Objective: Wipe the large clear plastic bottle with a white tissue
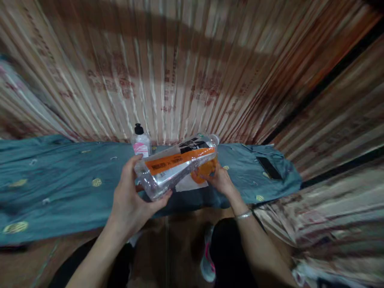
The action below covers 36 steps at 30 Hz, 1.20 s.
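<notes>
My left hand (132, 200) grips the base end of a clear plastic bottle (177, 164) with an orange and black label, held tilted almost on its side above the blue cloth (60, 184). My right hand (220, 180) is closed round an orange thing (205, 171) just under the bottle's upper part; I cannot make out what it is. A silver bangle (243, 215) sits on my right wrist. A white sheet (189, 185) lies on the cloth below the bottle.
A small clear bottle with a black cap and pink label (140, 143) stands at the back of the cloth. A dark phone (269, 167) lies at the cloth's right end. Patterned curtains (192, 68) hang behind. My knees and a shoe (208, 260) show below.
</notes>
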Motion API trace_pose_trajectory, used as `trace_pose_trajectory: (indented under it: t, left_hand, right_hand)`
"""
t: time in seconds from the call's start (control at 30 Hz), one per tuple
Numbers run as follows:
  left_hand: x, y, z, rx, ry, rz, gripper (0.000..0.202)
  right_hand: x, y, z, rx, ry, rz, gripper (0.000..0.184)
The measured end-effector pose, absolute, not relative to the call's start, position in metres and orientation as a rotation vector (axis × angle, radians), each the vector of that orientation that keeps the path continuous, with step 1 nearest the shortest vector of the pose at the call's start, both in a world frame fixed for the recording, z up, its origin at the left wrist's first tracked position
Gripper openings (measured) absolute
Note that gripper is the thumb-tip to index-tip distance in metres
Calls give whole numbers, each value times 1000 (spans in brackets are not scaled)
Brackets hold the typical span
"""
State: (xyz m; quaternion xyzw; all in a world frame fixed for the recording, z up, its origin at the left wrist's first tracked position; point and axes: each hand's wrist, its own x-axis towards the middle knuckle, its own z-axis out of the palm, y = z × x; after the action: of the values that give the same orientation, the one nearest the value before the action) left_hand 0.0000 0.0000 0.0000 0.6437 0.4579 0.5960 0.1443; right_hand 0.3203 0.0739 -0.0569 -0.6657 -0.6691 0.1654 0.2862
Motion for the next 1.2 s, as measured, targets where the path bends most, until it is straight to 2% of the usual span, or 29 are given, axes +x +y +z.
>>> trace_pose_trajectory:
  t: [0.3,0.73,1.2]
  left_hand:
    - [4,1,1,1859,1295,1724,88]
    - [2,1,0,1870,1323,1721,88]
    - [1,1,-2,1882,1309,1748,90]
  right_hand:
    - [317,73,-55,-1797,-1770,426,69]
    - [318,73,-56,-1780,-1751,413,74]
    - [318,73,-57,-1752,-1746,423,67]
